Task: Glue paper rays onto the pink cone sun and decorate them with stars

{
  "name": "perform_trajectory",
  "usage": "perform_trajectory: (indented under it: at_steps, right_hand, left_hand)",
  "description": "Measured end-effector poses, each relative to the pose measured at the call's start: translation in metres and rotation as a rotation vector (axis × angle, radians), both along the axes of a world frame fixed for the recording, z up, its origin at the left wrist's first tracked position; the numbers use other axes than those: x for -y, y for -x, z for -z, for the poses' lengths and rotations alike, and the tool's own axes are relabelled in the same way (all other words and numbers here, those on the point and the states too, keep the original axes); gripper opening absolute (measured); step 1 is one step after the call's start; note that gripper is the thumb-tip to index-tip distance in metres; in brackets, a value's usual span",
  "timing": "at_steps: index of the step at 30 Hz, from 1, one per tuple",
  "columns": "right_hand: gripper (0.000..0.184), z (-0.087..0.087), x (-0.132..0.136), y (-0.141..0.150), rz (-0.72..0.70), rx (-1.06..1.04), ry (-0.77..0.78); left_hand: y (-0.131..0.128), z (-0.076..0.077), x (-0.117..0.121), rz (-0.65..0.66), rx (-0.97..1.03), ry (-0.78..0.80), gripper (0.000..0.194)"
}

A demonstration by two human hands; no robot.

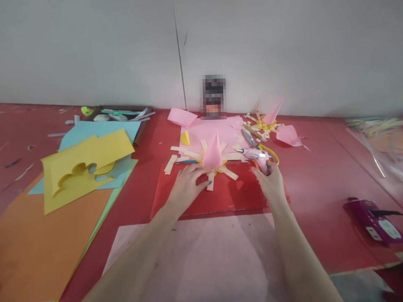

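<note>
In front of me a pink paper cone [212, 153] stands upright on a yellow paper base, with several cream strips [230, 173] spreading out around it. My left hand [190, 181] grips the near left side of this piece, its thumb by the front strip and its fingers against the base. To the right, my right hand [271, 177] is closed around the handle of a pale pink glue gun [257, 154]. The gun's dark nozzle points left toward the strips. A red board [223, 201] lies beneath the piece.
Yellow, blue and orange sheets [49, 244] are stacked at left, below a tray of tools [121, 114]. A similar cone piece [272, 115], pink scraps and scissors [249, 137] lie behind. A purple power socket [376, 220] with a cable sits right. The wall closes off the back.
</note>
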State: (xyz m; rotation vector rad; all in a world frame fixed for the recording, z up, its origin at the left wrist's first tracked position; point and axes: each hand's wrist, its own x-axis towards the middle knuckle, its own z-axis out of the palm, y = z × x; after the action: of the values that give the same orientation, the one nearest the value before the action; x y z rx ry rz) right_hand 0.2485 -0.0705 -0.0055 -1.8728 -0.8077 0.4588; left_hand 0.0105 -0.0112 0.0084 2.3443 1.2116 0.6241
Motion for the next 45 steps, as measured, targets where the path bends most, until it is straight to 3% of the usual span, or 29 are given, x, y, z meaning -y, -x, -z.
perform_trajectory:
  at_steps: [8,13,18,26,32,37,41,45]
  right_hand:
    - [0.030,-0.009,-0.002,0.014,-0.160,-0.259,-0.133]
    - [0.025,-0.006,-0.001,0.029,-0.354,-0.227,-0.164]
    - [0.025,0.005,-0.003,0.034,-0.474,-0.162,-0.093]
    - [0.026,0.003,-0.002,0.035,-0.478,-0.089,-0.085]
    - [0.022,-0.002,0.000,0.037,-0.595,-0.075,-0.130]
    - [0.026,0.001,-0.002,0.036,-0.540,0.057,-0.105]
    - [0.026,-0.001,-0.001,0.035,-0.501,0.034,-0.160]
    - [0.022,-0.004,0.001,0.037,-0.561,0.063,-0.144]
  left_hand:
    - [0.003,-0.005,0.002,0.110,-0.053,-0.007,0.023]
    - [0.003,-0.003,0.000,0.132,-0.066,0.006,0.022]
    - [0.004,0.000,-0.001,0.161,-0.080,0.004,0.024]
    - [0.004,-0.001,-0.001,0.185,-0.081,-0.023,0.020]
    - [0.003,0.001,-0.001,0.205,-0.092,-0.064,0.015]
    - [0.002,0.004,-0.001,0.221,-0.116,-0.092,0.014]
    - [0.003,0.005,0.001,0.169,-0.132,-0.119,0.019]
    - [0.003,0.006,0.001,0.130,-0.144,-0.116,0.025]
